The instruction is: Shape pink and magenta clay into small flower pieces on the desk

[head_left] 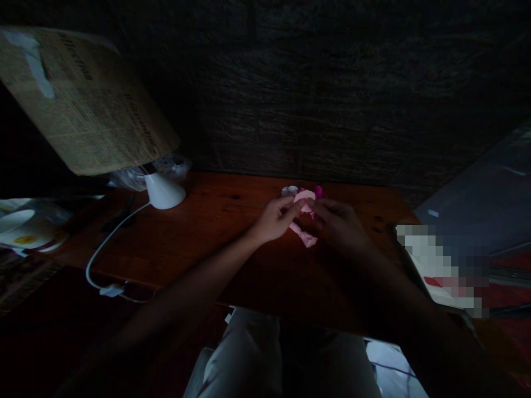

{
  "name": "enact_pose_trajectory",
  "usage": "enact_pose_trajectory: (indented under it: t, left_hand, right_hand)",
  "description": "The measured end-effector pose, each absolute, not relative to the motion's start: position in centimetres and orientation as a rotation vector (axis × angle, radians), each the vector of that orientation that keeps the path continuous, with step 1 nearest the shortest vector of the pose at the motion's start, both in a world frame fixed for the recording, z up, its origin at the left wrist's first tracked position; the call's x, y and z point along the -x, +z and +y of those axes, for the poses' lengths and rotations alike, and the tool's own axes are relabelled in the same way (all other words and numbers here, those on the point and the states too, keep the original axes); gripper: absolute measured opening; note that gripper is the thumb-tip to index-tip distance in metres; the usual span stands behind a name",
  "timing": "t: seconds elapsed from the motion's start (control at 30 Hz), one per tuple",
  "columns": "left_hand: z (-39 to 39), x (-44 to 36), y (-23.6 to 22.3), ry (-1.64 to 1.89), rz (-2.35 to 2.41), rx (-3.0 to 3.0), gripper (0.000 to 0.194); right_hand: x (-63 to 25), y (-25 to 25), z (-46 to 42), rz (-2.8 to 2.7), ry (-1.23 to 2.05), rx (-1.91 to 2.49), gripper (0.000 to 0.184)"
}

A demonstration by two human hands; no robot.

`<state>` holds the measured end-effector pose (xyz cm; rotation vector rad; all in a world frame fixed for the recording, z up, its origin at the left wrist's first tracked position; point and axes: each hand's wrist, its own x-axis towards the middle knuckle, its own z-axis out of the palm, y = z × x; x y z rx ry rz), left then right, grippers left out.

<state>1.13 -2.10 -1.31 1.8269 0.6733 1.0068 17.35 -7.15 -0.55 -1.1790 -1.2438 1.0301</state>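
Between my two hands is a light pink piece with a rounded edge [305, 200], thin like paper or cloth; its exact kind I cannot make out. My left hand [276, 218] pinches it from the left, thumb across its lower side. From the right, my right hand [338, 218] is closed on it, the fingers partly dark. Below the hands a crumpled pink strip [306, 237] lies on the wooden table [199, 232]. Just behind them are a magenta piece [318, 191] and a pale whitish piece [289, 190], both partly covered.
A lamp with a newsprint shade [91, 105] and white base [164, 190] stands at the left, its white cord [93, 260] hanging over the front edge. A white cup [25, 229] is far left. At the right lies a partly blurred book-like object [431, 271]. A dark wall rises behind.
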Motion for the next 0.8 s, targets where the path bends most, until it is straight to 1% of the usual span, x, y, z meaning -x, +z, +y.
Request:
enact_pose_trajectory:
  t: [0.3, 0.47, 0.63, 0.8]
  left_hand:
    - [-2.33, -1.12, -1.17, 0.998, 0.668, -1.676, 0.033]
    - [-2.02, -1.18, -1.31, 1.042, 0.680, -1.676, 0.031]
    - [-1.73, -1.07, -1.33, 1.086, 0.708, -1.718, 0.033]
    - [-1.78, -1.03, -1.26, 1.039, 0.748, -1.639, 0.033]
  right_hand:
    - [-16.91, 0.09, -7.41, -1.367, 0.939, 1.173, 0.041]
    - [-16.95, -0.02, -7.36, -1.312, 0.937, 1.226, 0.042]
    - [-17.15, -0.22, -7.25, -1.250, 0.956, 1.238, 0.042]
    - [-17.11, -0.08, -7.32, -1.238, 1.006, 1.233, 0.039]
